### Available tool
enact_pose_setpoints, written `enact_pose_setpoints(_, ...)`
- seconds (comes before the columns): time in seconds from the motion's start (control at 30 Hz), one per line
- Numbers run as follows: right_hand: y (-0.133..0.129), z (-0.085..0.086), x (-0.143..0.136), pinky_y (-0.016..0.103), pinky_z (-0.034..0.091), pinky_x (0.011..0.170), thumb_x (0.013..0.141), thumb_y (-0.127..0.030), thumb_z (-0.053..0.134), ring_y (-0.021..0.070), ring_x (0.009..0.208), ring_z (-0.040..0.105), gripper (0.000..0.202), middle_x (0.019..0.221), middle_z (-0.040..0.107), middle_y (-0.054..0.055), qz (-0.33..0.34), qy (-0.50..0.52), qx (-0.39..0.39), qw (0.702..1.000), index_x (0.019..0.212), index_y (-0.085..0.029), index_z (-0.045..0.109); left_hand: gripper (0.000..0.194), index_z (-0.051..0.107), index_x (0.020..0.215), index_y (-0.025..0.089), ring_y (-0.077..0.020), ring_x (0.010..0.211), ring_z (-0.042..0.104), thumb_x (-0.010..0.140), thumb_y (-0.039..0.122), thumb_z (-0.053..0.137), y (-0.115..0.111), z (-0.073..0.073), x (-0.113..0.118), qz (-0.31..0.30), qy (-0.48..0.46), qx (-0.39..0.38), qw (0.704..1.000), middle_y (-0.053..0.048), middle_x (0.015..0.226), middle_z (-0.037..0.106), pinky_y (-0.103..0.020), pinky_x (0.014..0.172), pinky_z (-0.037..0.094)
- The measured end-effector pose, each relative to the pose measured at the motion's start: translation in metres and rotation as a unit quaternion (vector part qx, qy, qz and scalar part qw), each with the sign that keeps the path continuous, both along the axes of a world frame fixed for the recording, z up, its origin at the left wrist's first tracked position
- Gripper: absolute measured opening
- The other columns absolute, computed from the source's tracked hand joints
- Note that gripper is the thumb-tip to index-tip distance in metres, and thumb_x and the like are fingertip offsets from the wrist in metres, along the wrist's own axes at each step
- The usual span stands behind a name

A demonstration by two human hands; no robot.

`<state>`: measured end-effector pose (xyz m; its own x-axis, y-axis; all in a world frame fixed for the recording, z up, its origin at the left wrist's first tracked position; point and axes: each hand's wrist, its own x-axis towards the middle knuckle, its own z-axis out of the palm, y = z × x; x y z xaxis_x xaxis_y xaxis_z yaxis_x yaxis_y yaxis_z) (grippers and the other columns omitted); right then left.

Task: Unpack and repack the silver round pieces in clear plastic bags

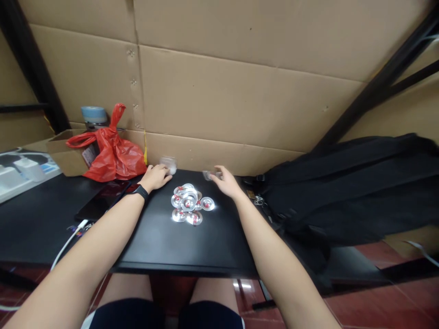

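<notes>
Several shiny round silver dishes with red bits in their middles lie in a loose pile on the black table, between my forearms. My left hand, with a dark watch on its wrist, rests at the back of the table with fingers extended. Its fingertips are beside a small clear plastic piece with something white at its base; whether they touch it I cannot tell. At the back right my right hand pinches a small clear plastic piece between thumb and fingers. Blur hides what kind it is.
A tied red plastic bag stands by a cardboard box and a blue-lidded container. A dark phone, a white cable and a power strip lie left. A black backpack fills the right. Cardboard walls the back.
</notes>
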<state>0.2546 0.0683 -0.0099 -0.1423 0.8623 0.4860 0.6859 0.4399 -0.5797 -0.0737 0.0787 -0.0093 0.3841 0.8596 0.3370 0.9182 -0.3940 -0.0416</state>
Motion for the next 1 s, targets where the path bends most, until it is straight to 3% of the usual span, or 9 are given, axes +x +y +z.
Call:
enact_pose_setpoints(0.13,0.006,-0.011,0.006,0.049,0.041,0.105,0.085,-0.019,0.052,0.0285,0.12,0.056,0.034,0.127,0.063,0.012,-0.014,-0.103,0.002,0.995,0.117,-0.021,0.064,0.044,0.063,0.121,0.023,-0.0284,0.119,0.054,0.097,0.049,0.038,0.002,-0.004,0.001,-0.003,-0.019,-0.043,0.999,-0.011,0.131,0.061,-0.043,0.096,0.039)
enact_pose_setpoints(0.23,0.011,-0.019,0.003,0.048,0.04,0.109,0.083,-0.009,0.045,0.0261,0.125,0.053,0.043,0.131,0.062,0.01,0.004,-0.125,0.0,0.992,0.12,-0.021,0.065,0.045,0.063,0.12,0.021,-0.0296,0.12,0.054,0.096,0.051,0.04,0.003,-0.005,0.001,-0.006,-0.033,-0.047,0.998,-0.012,0.133,0.06,-0.046,0.097,0.04)
enact_pose_setpoints(0.3,0.014,-0.024,-0.001,0.049,0.037,0.111,0.081,-0.007,0.044,0.0262,0.13,0.05,0.049,0.137,0.059,0.009,-0.005,-0.145,-0.013,0.989,0.124,-0.021,0.063,0.045,0.063,0.12,0.023,-0.0307,0.127,0.05,0.095,0.052,0.041,0.003,-0.005,0.001,-0.001,-0.041,-0.052,0.998,-0.012,0.144,0.051,-0.048,0.099,0.039)
enact_pose_setpoints(0.47,0.014,-0.027,-0.006,0.056,0.033,0.11,0.084,-0.012,0.047,0.0303,0.138,0.042,0.053,0.151,0.047,0.009,-0.029,-0.184,-0.053,0.981,0.135,-0.023,0.056,0.043,0.064,0.121,0.03,-0.0348,0.131,0.046,0.094,0.055,0.042,0.002,-0.006,0.001,0.009,-0.059,-0.074,0.996,-0.006,0.162,0.026,-0.055,0.101,0.038)
enact_pose_setpoints(0.63,0.012,-0.017,-0.004,0.047,0.038,0.107,0.079,-0.015,0.056,0.0293,0.124,0.052,0.049,0.134,0.06,0.013,0.03,-0.181,-0.024,0.983,0.128,-0.017,0.061,0.044,0.067,0.12,0.034,-0.0379,0.135,0.038,0.095,0.057,0.039,-0.001,-0.004,0.002,0.028,-0.062,-0.055,0.996,-0.003,0.161,0.028,-0.061,0.103,0.032)
enact_pose_setpoints(0.77,0.007,-0.011,-0.004,0.054,0.033,0.107,0.076,-0.013,0.057,0.0325,0.13,0.047,0.053,0.141,0.055,0.012,0.001,-0.201,-0.029,0.979,0.129,-0.02,0.061,0.041,0.069,0.117,0.035,-0.0372,0.142,0.026,0.095,0.055,0.04,-0.004,-0.003,0.002,0.034,-0.06,-0.034,0.997,-0.001,0.161,0.028,-0.062,0.107,0.026)
enact_pose_setpoints(0.87,0.002,-0.009,-0.006,0.055,0.036,0.103,0.079,-0.012,0.054,0.0323,0.129,0.048,0.052,0.14,0.057,0.011,0.006,-0.218,-0.066,0.974,0.129,-0.023,0.061,0.039,0.067,0.12,0.033,-0.0364,0.143,0.025,0.096,0.051,0.042,-0.006,-0.002,0.003,0.024,-0.05,-0.022,0.998,-0.003,0.16,0.03,-0.06,0.109,0.025)
enact_pose_setpoints(1.0,-0.003,-0.005,-0.008,0.052,0.039,0.099,0.086,-0.022,0.057,0.0324,0.121,0.055,0.036,0.127,0.065,0.011,0.021,-0.225,-0.07,0.972,0.119,-0.025,0.068,0.043,0.057,0.133,0.027,-0.0352,0.142,0.028,0.095,0.044,0.044,-0.009,-0.001,0.003,0.01,-0.046,-0.01,0.999,-0.009,0.158,0.034,-0.057,0.11,0.026)
